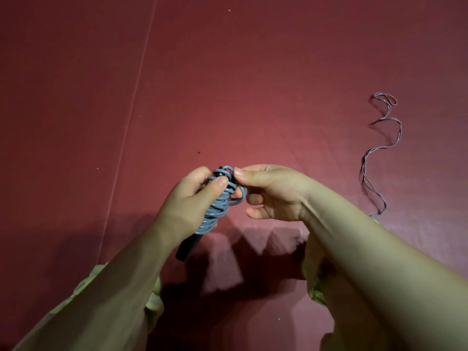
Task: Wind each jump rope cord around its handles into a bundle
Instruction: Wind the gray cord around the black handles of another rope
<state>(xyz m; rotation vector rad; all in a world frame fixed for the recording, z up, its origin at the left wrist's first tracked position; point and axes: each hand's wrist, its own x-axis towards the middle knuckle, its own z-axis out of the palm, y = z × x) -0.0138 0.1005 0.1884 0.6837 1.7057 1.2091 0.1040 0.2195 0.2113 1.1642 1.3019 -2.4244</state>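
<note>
Bundle [217, 202] angled, black handle ends [188, 247] toward you, lower-left.
Your left hand [192, 196] gripped the coils; right hand [268, 191] pinched the cord's top loop [226, 171].

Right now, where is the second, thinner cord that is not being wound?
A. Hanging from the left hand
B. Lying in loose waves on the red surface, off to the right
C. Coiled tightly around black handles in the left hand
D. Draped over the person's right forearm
B: the thin cord snakes loosely across the red surface at right, apart from both hands.
</note>
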